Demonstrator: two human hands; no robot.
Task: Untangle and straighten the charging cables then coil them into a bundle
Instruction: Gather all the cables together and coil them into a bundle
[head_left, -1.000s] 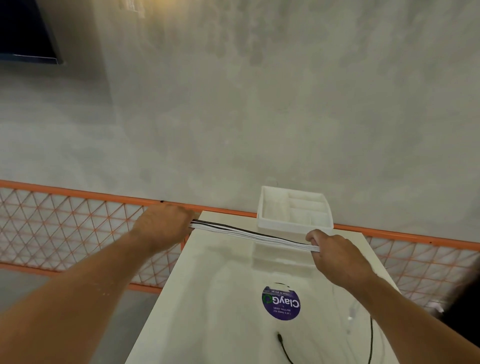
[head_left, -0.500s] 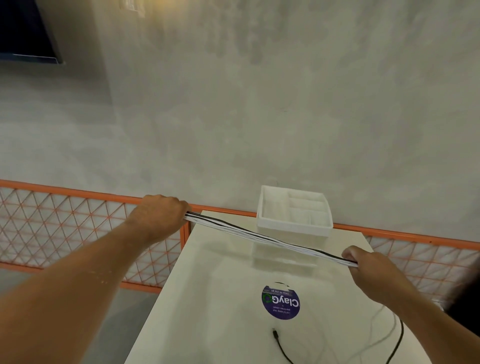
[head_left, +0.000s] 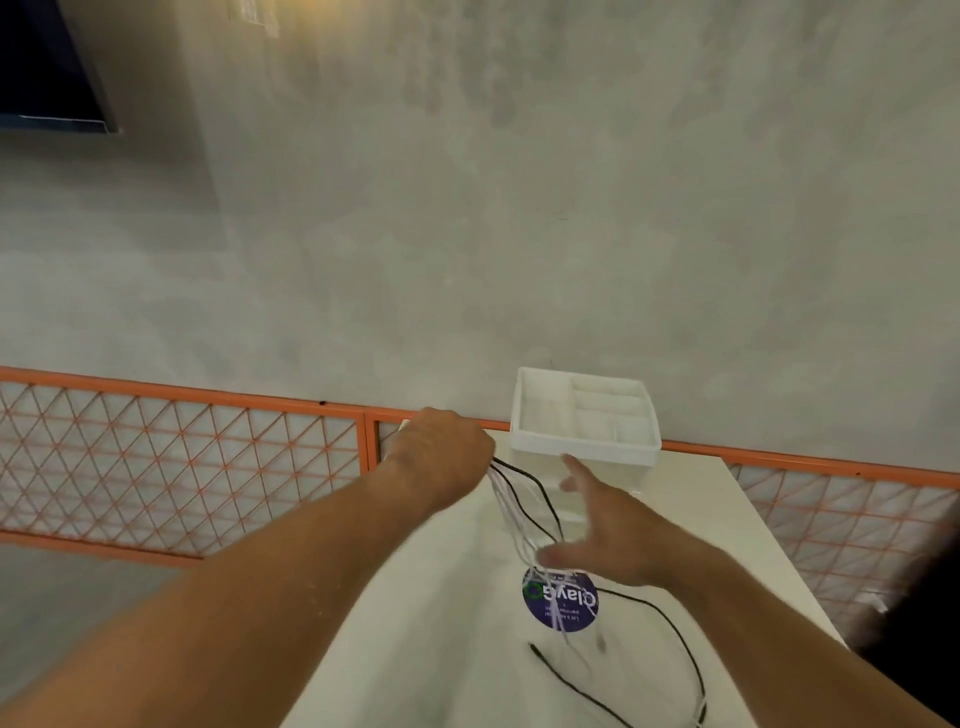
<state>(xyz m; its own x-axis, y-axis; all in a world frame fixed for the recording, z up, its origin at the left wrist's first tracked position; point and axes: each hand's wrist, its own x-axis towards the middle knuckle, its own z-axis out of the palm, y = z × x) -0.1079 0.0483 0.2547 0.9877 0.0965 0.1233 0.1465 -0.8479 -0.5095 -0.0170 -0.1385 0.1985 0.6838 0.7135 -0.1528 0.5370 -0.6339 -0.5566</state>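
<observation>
Head view: cables (head_left: 519, 512) dangling from clenched left hand (head_left: 441, 452), beside spread right hand (head_left: 608, 540).

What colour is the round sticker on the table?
The round sticker is dark purple with white lettering and a green mark, seen in the head view.
</observation>
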